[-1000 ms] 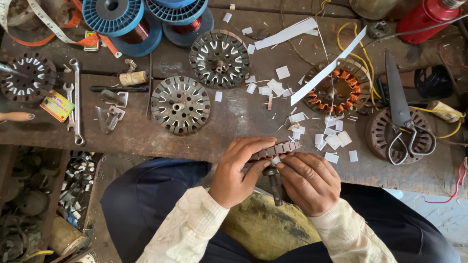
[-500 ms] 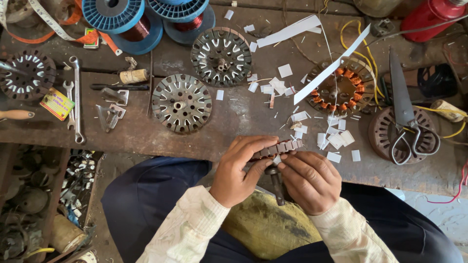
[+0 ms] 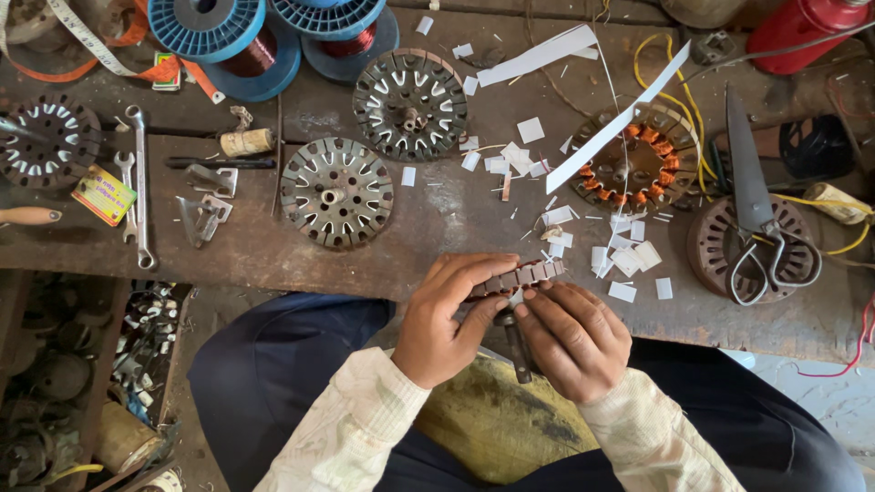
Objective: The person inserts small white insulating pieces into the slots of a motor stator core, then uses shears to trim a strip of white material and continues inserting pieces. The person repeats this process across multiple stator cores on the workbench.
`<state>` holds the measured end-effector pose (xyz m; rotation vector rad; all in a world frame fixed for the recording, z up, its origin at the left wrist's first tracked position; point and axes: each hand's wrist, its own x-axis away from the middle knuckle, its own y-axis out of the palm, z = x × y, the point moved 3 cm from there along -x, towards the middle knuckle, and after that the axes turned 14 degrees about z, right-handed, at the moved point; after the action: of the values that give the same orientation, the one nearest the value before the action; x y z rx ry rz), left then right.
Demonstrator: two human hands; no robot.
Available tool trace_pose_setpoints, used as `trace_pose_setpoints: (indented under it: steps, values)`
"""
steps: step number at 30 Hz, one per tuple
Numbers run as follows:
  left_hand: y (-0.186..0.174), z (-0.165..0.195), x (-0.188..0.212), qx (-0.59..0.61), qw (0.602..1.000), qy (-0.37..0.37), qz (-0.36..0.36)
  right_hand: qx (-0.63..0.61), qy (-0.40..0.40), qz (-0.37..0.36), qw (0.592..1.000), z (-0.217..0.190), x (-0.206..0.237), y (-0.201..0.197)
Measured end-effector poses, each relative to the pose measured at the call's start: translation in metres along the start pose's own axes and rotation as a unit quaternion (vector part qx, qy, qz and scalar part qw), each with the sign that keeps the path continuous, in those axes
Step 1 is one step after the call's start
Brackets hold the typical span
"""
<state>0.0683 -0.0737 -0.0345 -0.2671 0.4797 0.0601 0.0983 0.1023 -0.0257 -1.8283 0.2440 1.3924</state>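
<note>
Over the lap, at the near edge of the surface (image 3: pixel 273 255), the left hand (image 3: pixel 451 319) and right hand (image 3: pixel 570 337) both grip a slotted stator core (image 3: pixel 515 276) on edge. Beyond lie paper slips (image 3: pixel 629 260), a bare stator (image 3: pixel 336 192), then scissors (image 3: pixel 761 228) and blue wire spools (image 3: pixel 223 36).

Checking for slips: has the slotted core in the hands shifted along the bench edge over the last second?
No. The slotted core sits at the same spot on the bench edge, below the paper scraps, both hands on it.
</note>
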Motion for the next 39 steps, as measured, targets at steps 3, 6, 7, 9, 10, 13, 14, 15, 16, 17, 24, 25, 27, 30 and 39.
trace_pose_setpoints:
  steps: [3,6,7,9,10,13,14,15,16,17,24,25,27,30,39]
  values:
    - [0.0,0.001,0.0,0.003,1.0,0.007,0.003,0.005,-0.003,-0.005,1.0,-0.001,-0.001,0.0]
    - [0.001,0.002,-0.001,0.0,1.0,0.011,0.007,0.005,0.006,-0.003,1.0,-0.002,-0.002,-0.001]
    - [0.001,0.001,-0.001,0.001,1.0,0.011,0.007,0.004,0.01,0.001,1.0,-0.002,-0.002,-0.001]
    - [0.001,0.001,-0.001,0.004,1.0,0.011,0.008,0.0,0.018,0.008,1.0,-0.002,-0.003,-0.001]
    - [0.001,0.001,0.0,0.002,1.0,0.011,0.007,0.0,0.024,0.009,1.0,-0.003,-0.003,0.0]
    - [0.001,0.0,0.001,-0.001,1.0,0.006,0.006,-0.002,0.048,0.006,0.999,-0.004,-0.006,0.0]
    - [0.001,-0.001,0.002,0.0,1.0,0.001,0.005,-0.004,0.058,0.001,0.998,-0.004,-0.007,0.0]
    - [0.001,-0.001,0.003,0.0,1.0,-0.003,0.005,-0.007,0.068,-0.003,0.998,-0.005,-0.009,0.0]
    - [0.001,-0.001,0.003,-0.002,1.0,-0.002,0.006,-0.004,0.087,0.0,0.996,-0.005,-0.01,-0.001]
    - [0.002,-0.002,0.003,-0.004,1.0,-0.001,0.006,-0.001,0.106,0.003,0.994,-0.006,-0.012,-0.001]
    - [0.005,0.001,0.004,-0.025,1.0,0.011,0.004,0.004,0.156,-0.007,0.988,-0.008,-0.028,-0.006]
    - [0.006,0.002,0.004,-0.028,0.999,0.017,0.005,0.007,0.152,-0.012,0.988,-0.008,-0.03,-0.006]
    - [0.008,0.004,0.004,-0.034,0.999,0.03,0.007,0.013,0.145,-0.023,0.989,-0.006,-0.032,-0.008]
    - [0.01,0.005,0.005,-0.041,0.998,0.036,0.0,-0.004,0.119,-0.038,0.992,-0.004,-0.033,-0.011]
    - [0.009,0.006,0.004,-0.043,0.998,0.036,-0.007,-0.004,0.119,-0.061,0.991,-0.002,-0.035,-0.011]
